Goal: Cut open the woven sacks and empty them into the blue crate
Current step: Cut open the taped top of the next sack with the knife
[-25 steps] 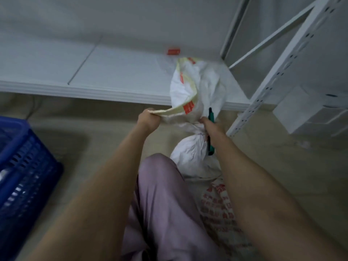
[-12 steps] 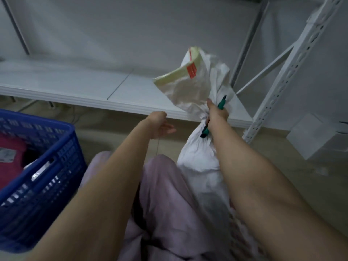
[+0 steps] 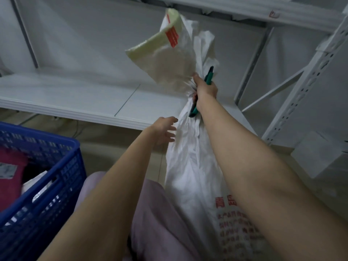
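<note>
A white woven sack (image 3: 190, 166) with red print hangs upright in the middle, its neck bunched. My right hand (image 3: 204, 89) grips that neck together with a green utility knife (image 3: 209, 76). The sack's loose top flap (image 3: 169, 53), with a yellowish strip and a red label, stands above the fist. My left hand (image 3: 163, 131) hovers with fingers spread just left of the sack below the neck, holding nothing. The blue crate (image 3: 47, 178) sits at lower left with dark pink fabric and white packets inside.
A low white shelf board (image 3: 75, 102) runs across behind the sack. White slotted rack uprights (image 3: 301, 91) stand at right. A white box (image 3: 318, 153) sits on the floor at right. My lilac-trousered knee (image 3: 150, 213) is under the arms.
My right hand has lifted the sack higher by its neck. My left hand let go of the flap and dropped beside the sack. The view turned left, showing more of the crate.
</note>
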{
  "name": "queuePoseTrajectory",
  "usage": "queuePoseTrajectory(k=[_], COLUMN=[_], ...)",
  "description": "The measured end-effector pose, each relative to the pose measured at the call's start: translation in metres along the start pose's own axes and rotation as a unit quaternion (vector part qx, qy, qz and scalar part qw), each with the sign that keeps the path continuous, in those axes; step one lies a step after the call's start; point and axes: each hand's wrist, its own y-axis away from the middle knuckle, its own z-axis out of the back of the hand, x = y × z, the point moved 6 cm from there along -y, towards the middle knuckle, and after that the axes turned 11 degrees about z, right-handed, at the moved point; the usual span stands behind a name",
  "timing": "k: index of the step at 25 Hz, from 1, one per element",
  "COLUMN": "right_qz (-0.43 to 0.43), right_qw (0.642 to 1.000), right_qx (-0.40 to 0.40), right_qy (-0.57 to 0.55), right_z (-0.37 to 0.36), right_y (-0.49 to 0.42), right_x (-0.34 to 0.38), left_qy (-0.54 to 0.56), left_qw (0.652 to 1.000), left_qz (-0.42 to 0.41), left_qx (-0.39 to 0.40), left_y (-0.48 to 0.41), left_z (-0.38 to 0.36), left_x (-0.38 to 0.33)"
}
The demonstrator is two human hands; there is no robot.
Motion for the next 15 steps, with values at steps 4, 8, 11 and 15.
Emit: queuePoseTrajectory(k=[4, 8, 11, 15], right_qz=[0.021, 0.043, 0.062, 0.111], right_qw=[0.999, 0.995, 0.989, 0.975], right_qx=[0.042, 0.081, 0.115, 0.194], right_qy=[0.001, -0.04, -0.068, -0.001], right_z=[-0.042, -0.071, -0.084, -0.087], right_y=[0.01, 0.024, 0.036, 0.051], right_x=[0.026, 0.045, 0.053, 0.042], left_qy=[-0.005, 0.017, 0.003, -0.389], left_qw=[0.996, 0.991, 0.987, 0.891], left_qz=[-0.068, -0.11, -0.138, -0.097], left_qx=[-0.051, -0.071, -0.08, -0.215], left_y=[0.008, 0.021, 0.024, 0.038], left_z=[0.026, 0.05, 0.055, 0.049], left_x=[-0.024, -0.039, -0.042, -0.036])
